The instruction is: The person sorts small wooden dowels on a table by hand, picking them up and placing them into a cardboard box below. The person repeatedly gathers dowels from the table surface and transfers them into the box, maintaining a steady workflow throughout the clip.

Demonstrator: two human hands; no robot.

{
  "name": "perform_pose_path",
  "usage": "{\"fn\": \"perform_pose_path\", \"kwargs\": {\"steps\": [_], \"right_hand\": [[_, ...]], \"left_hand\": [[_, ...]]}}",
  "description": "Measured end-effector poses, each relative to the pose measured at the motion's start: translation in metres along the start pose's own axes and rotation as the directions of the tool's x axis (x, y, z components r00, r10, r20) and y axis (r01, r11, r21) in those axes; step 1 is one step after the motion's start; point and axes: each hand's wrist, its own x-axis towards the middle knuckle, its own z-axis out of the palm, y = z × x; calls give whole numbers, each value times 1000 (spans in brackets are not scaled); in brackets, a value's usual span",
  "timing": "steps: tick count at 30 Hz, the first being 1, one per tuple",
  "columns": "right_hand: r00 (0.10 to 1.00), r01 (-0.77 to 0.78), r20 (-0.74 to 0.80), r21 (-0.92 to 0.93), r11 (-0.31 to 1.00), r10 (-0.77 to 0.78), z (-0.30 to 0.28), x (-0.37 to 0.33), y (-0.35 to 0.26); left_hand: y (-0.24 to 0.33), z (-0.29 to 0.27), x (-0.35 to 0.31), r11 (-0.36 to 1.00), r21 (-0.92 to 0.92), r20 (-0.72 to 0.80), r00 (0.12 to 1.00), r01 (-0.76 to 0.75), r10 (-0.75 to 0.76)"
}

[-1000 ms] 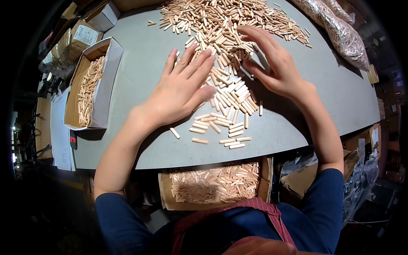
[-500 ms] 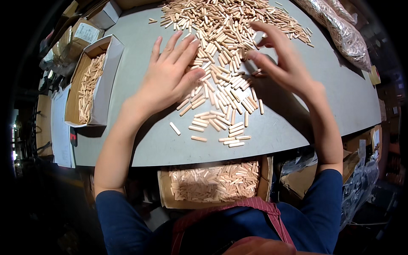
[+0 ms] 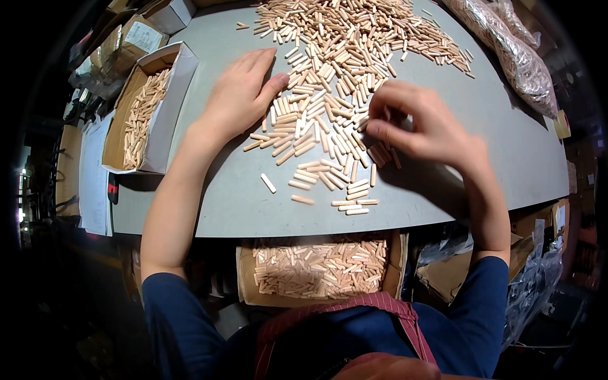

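A large pile of short wooden dowels (image 3: pixel 342 50) spreads over the grey table (image 3: pixel 221 212), thinning into loose pieces toward me. My left hand (image 3: pixel 244 88) lies flat along the left side of the spread, its fingers stretched out and its thumb against the dowels. On the right side, my right hand (image 3: pixel 421 123) is bent over the dowels with curled fingers. Its thumb and forefinger tips come close together beside a few dowels; whatever they grip is hidden. A single dowel (image 3: pixel 268 183) lies apart at the near left.
A white carton (image 3: pixel 180 95) of dowels stands on the left. Below the table's near edge is an open cardboard box (image 3: pixel 247 294) full of dowels. Clear plastic bags of dowels (image 3: pixel 513 54) lie at the far right. A tape roll (image 3: pixel 562 124) sits by the right edge.
My right hand has come nearer and its fingers have curled over the dowels. My left hand has shifted slightly left, its fingers now closer together. The view has moved a little.
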Motion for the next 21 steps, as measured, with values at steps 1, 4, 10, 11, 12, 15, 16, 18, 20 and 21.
{"fn": "perform_pose_path", "kwargs": {"steps": [1, 4, 10, 11, 12, 15, 16, 18, 20, 21], "right_hand": [[1000, 16, 19, -7, 1000, -16, 5, -2, -9], [995, 99, 12, -143, 985, -99, 18, -8, -14], [996, 64, -37, -325, 944, -80, 27, -10, -22], [995, 67, -44, -335, 940, -87, 29, -10, -24], [994, 69, -52, -344, 936, -93, 30, -10, -26], [986, 88, -102, -330, 940, -128, 35, -7, -23], [982, 96, -123, -320, 942, -142, 36, -6, -22], [960, 144, -198, -257, 956, -198, 34, -3, -22], [935, 199, -249, -217, 956, -251, 32, 0, -25], [924, 225, -265, -209, 952, -277, 31, 1, -27]], "left_hand": [[0, -1, 0, 1000, 3, -7, 1000, -8, 8], [6, -6, 2, 999, -22, -30, 999, -27, 27], [41, -21, 5, 970, -107, -116, 972, -217, 205], [48, -23, 5, 959, -129, -109, 964, -254, 241], [55, -25, 4, 945, -151, -103, 955, -292, 278], [77, -29, -1, 916, -199, -94, 937, -348, 335], [81, -28, -3, 906, -226, -87, 934, -358, 347], [86, -27, -6, 888, -256, -103, 924, -383, 369], [87, -28, -8, 869, -288, -88, 914, -403, 395], [87, -30, -6, 859, -285, -138, 905, -425, 402]]}}
